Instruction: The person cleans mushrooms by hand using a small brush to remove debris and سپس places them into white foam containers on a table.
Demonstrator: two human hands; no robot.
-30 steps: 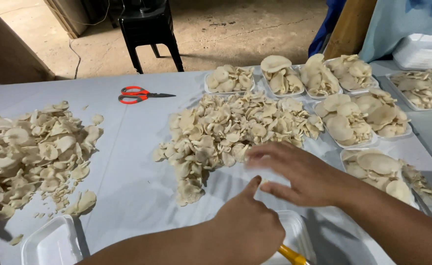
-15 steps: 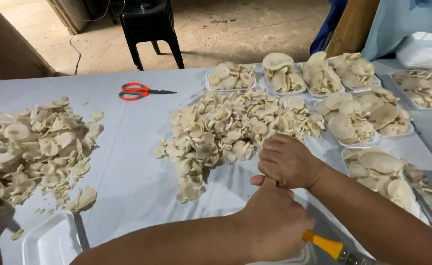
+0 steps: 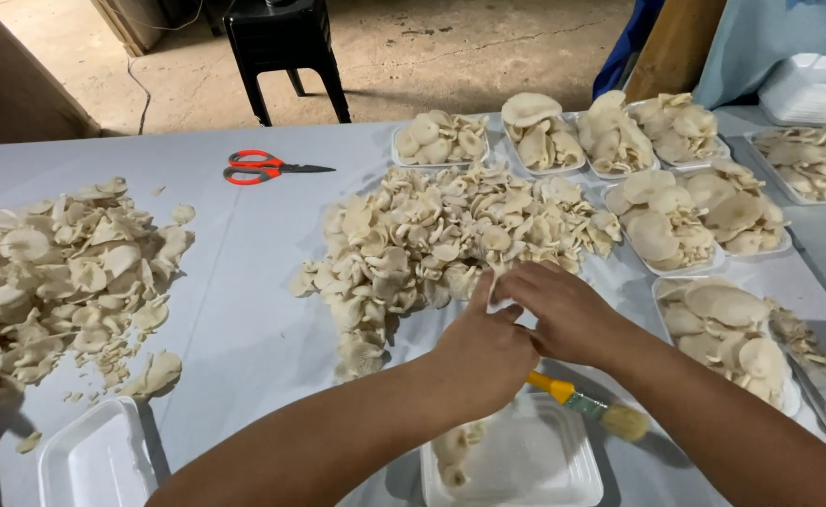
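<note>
Two hands at work over a pale tabletop (image 3: 244,310). Left hand (image 3: 481,355) and right hand (image 3: 563,314) touching each other at the near edge of the central mushroom heap (image 3: 441,244), fingers of both closed together on one small pale mushroom piece (image 3: 497,299); exact grip hard to make out, since the fingers overlap. Two loose heaps of mushrooms in all: the central one and a second heap (image 3: 51,272) at the left edge. One white foam tray (image 3: 525,465) directly below the hands, holding a few mushroom pieces at its left side. One second foam tray (image 3: 93,460), at bottom left. One brush (image 3: 586,406) with a yellow handle lying just beside the near tray, under the right forearm. Filled trays of mushrooms (image 3: 685,221) along the far and right side, roughly eight, count uncertain where they overlap. One stack of foam trays (image 3: 812,86) at top right. One pair of red-handled scissors (image 3: 267,167) well apart from the hands. One black stool (image 3: 281,47) on the floor beyond the tabletop.
</note>
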